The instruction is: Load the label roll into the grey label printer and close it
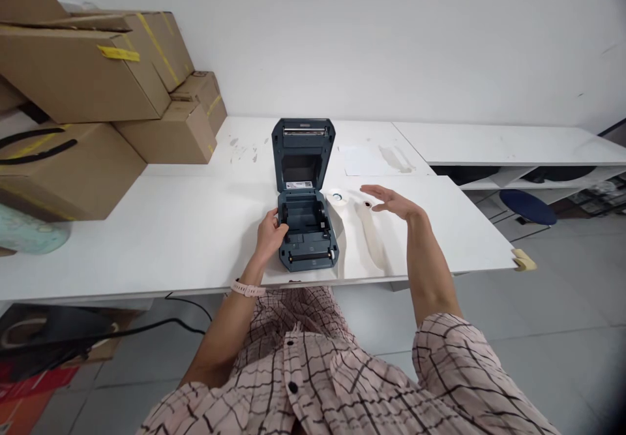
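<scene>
A dark blue-grey label printer (307, 226) stands on the white table (147, 239) with its lid swung up and its empty paper bay showing. My left hand (270, 234) rests against the printer's left side, fingers curled on its edge. My right hand (391, 201) hovers open above the table, fingers stretched out and empty. Just under its fingertips lies a white paper roll (369, 229), stretched toward me. A second white roll (337, 197) sits upright right of the printer.
Several cardboard boxes (88, 89) are stacked at the table's left. A loose white sheet (362, 160) lies behind the printer. A lower white shelf (513, 145) and a blue stool (527, 205) stand to the right. Black cables (147, 327) hang under the table.
</scene>
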Tool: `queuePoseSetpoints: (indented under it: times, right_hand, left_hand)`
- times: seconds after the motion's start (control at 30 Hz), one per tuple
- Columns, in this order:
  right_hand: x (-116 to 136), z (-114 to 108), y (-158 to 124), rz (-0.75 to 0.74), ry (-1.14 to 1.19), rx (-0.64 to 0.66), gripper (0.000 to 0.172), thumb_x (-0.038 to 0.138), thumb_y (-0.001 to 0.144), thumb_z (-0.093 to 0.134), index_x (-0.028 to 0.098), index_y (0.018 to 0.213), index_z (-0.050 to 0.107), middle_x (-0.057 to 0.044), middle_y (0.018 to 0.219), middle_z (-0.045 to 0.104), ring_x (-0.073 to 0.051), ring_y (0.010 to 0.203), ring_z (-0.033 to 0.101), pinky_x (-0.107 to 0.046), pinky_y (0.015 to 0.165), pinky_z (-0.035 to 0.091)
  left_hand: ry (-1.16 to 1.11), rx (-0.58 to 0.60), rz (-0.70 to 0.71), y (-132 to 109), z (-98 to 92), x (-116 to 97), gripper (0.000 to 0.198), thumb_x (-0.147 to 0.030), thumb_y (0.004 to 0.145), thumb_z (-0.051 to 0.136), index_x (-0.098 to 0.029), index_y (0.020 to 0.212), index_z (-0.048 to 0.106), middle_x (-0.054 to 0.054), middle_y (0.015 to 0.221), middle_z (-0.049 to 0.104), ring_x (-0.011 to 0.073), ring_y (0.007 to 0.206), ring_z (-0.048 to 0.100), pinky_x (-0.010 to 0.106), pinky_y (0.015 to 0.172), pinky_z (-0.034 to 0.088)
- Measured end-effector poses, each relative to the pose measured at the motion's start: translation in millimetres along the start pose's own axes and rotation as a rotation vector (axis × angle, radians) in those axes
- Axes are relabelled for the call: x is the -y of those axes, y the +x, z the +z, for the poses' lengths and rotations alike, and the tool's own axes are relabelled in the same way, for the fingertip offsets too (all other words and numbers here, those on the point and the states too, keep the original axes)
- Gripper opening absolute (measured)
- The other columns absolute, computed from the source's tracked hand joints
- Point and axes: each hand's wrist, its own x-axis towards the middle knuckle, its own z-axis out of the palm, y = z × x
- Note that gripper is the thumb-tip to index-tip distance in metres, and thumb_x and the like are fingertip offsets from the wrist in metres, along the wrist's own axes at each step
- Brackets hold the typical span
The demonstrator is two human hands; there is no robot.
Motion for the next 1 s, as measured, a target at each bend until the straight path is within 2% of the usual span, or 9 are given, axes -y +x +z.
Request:
queuePoseSetpoints:
  times: [0.1,0.2,0.3,0.37,0.47,0.57,0.77,0.87,1.0]
  right_hand:
    - [-20.8,21.2,-1.6,0.042,0.113,-0.051,0.069,0.035,0.059,0.086,0.021,0.124,0.066,-0.017,0.138,0.069,-0.032,0.120,0.066,-0.051,0.101,0.053]
    - [-23.0,45.6,-0.8,0.009,0.176,-0.120,0.067,0.054,0.064,0.084,0.018,0.117,0.065,-0.014,0.113,0.076,-0.025,0.093,0.070,-0.044,0.089,0.056]
    - [5.8,58.3,-4.4,-0.141,0.246,-0.136,0.075,0.072,0.071,0.074,0.022,0.125,0.060,-0.009,0.112,0.073,-0.023,0.096,0.069,-0.038,0.088,0.054]
    - [40.5,65.8,-5.9,-0.281,0.219,0.024,0.076,0.073,0.077,0.072,0.022,0.132,0.058,-0.008,0.110,0.072,-0.023,0.095,0.069,-0.036,0.086,0.054]
    - [96.4,88.6,3.0,-0.394,-0.110,0.375,0.063,0.061,0.090,0.068,0.022,0.139,0.058,-0.009,0.110,0.073,-0.023,0.095,0.068,-0.036,0.084,0.053]
    - [129.0,126.1,25.2,-0.402,-0.535,0.434,0.051,0.044,0.097,0.063,0.021,0.142,0.059,-0.012,0.121,0.073,-0.025,0.099,0.068,-0.037,0.086,0.052]
    - [118.4,177.7,40.5,-0.359,-0.892,0.292,0.048,0.023,0.091,0.066,0.015,0.139,0.062,-0.017,0.133,0.072,-0.035,0.119,0.066,-0.047,0.101,0.050]
    - [108.2,179.5,13.3,-0.475,-0.777,0.192,0.041,0.021,0.094,0.061,0.019,0.135,0.067,-0.014,0.134,0.072,-0.034,0.124,0.065,-0.050,0.104,0.050]
    - [100.2,183.5,-39.5,-0.547,-0.644,0.209,0.034,0.031,0.106,0.050,0.022,0.132,0.070,-0.012,0.142,0.069,-0.030,0.134,0.063,-0.051,0.111,0.051]
  left_hand:
    - [-0.014,-0.012,0.007,-0.7,0.2,-1.5,0.063,-0.020,0.071,0.059,-0.010,0.134,0.061,-0.006,0.064,0.044,0.0140,0.060,0.042,0.028,0.061,0.032]
    - [-0.038,-0.016,0.006,-2.5,0.1,-4.9,0.064,-0.020,0.071,0.060,-0.010,0.134,0.061,-0.007,0.064,0.043,0.0138,0.060,0.041,0.029,0.062,0.032]
    - [-0.059,-0.001,-0.026,-4.3,-0.5,-8.5,0.064,-0.020,0.071,0.060,-0.011,0.134,0.060,-0.007,0.064,0.043,0.0138,0.059,0.041,0.029,0.062,0.033]
    - [-0.057,0.004,-0.036,-4.9,-0.9,-10.2,0.063,-0.019,0.071,0.060,-0.012,0.133,0.061,-0.007,0.064,0.042,0.0135,0.059,0.040,0.029,0.062,0.032]
    - [-0.036,-0.014,-0.023,-4.6,-1.1,-10.5,0.063,-0.017,0.071,0.060,-0.010,0.133,0.061,-0.007,0.064,0.041,0.0129,0.059,0.039,0.028,0.060,0.031]
    - [-0.040,-0.002,-0.026,-3.8,-0.3,-8.4,0.066,-0.017,0.073,0.059,-0.009,0.138,0.058,-0.007,0.065,0.041,0.0127,0.059,0.040,0.027,0.057,0.031]
    - [-0.088,-0.012,-0.029,-2.8,1.9,-5.3,0.063,-0.016,0.072,0.061,-0.010,0.135,0.060,-0.007,0.063,0.046,0.0124,0.058,0.044,0.026,0.059,0.035]
    - [-0.104,-0.006,-0.026,-3.5,2.5,-6.5,0.064,-0.015,0.072,0.060,-0.010,0.135,0.060,-0.007,0.062,0.045,0.0127,0.058,0.043,0.027,0.059,0.034]
    - [-0.129,-0.005,-0.048,-7.1,2.5,-9.2,0.065,-0.018,0.073,0.061,-0.009,0.138,0.059,-0.007,0.063,0.043,0.0131,0.058,0.042,0.028,0.060,0.034]
